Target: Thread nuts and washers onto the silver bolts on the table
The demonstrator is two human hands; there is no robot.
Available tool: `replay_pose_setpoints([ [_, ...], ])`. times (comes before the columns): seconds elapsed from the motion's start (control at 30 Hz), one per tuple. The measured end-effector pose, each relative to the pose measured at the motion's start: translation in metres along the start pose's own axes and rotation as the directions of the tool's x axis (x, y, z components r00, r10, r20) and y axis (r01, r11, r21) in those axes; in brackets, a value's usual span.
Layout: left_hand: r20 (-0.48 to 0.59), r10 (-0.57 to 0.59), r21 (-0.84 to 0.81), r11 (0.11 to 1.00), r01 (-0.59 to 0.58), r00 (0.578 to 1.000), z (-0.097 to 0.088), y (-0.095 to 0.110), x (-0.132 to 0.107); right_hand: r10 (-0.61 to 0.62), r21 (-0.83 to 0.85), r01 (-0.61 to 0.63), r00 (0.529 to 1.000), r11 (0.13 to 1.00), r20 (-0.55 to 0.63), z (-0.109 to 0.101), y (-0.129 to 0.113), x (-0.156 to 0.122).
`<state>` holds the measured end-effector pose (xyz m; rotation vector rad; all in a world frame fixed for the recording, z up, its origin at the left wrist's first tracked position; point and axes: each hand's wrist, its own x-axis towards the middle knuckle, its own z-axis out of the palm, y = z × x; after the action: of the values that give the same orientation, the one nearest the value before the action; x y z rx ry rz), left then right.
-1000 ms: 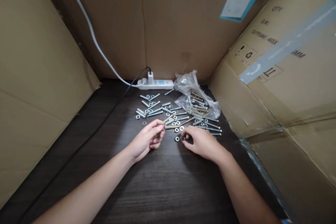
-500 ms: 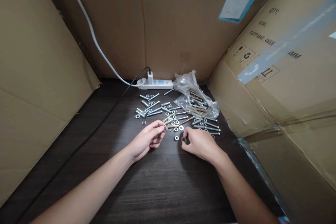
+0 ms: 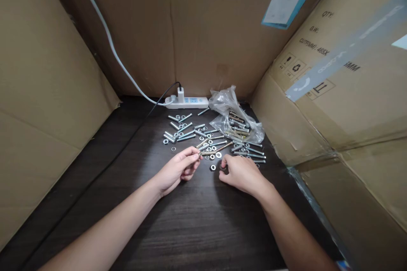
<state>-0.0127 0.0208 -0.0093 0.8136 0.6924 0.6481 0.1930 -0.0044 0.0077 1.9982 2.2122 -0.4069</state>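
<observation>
My left hand [image 3: 178, 171] is closed in a pinch on the end of a long bolt [image 3: 214, 149] that points right over the dark table. My right hand [image 3: 241, 172] rests on the table with thumb and forefinger pinched around a small dark nut [image 3: 223, 169]. A silver nut [image 3: 213, 168] lies just left of those fingers. Several loose bolts, nuts and washers [image 3: 187, 132] are scattered beyond both hands.
A clear plastic bag of bolts [image 3: 237, 120] lies at the back right. A white power strip [image 3: 187, 101] with a charger and a white cable [image 3: 108, 38] sits against the back. Cardboard walls [image 3: 47, 80] enclose the dark wooden table [image 3: 197, 224] on three sides.
Both hands have stayed almost in place. My right hand's fingers have drawn in a little around the small nut.
</observation>
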Motion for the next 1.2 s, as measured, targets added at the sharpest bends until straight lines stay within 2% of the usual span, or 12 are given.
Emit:
replay_pose_setpoints([
  [0.6,0.006,-0.002,0.018,1.0,0.002,1.0,0.0,-0.001,0.0,0.015,-0.022,-0.015,1.0,1.0,0.001,-0.003,-0.003,0.0],
  [0.83,0.016,0.0,0.044,0.999,0.0,1.0,-0.001,-0.002,0.0,0.021,-0.045,-0.022,0.999,0.999,-0.032,-0.003,-0.003,-0.001],
  [1.2,0.008,-0.001,0.058,0.998,0.0,1.0,-0.001,-0.002,0.0,0.025,-0.028,-0.026,1.0,0.999,-0.006,-0.003,0.001,0.007],
])
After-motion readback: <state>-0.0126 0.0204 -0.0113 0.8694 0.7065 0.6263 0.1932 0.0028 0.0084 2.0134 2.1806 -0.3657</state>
